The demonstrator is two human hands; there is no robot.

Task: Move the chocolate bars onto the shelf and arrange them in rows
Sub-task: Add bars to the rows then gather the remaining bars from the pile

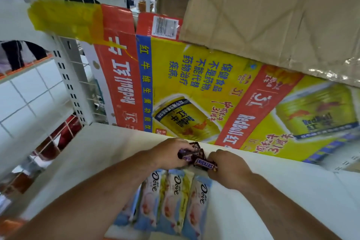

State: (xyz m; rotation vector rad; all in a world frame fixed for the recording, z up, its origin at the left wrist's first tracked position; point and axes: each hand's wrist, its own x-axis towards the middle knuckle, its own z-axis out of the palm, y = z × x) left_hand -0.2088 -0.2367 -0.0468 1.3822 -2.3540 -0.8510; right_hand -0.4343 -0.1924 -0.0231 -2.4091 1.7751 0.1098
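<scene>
Both hands are at the back of a white shelf (93, 163). My left hand (171, 154) grips a bunch of brown Snickers bars (190, 152), their ends sticking out past my fingers. My right hand (227, 167) pinches one Snickers bar (204, 164) lying between the two hands. Closer to me, several white and pale blue Dove chocolate bars (175, 198) lie side by side in a row on the shelf, partly hidden under my left forearm.
A flattened yellow and red Red Bull carton (194, 87) leans along the back of the shelf. Brown cardboard (272, 11) overhangs it at the upper right. A white perforated shelf upright (68, 80) and wire mesh stand at the left, tiled floor beyond.
</scene>
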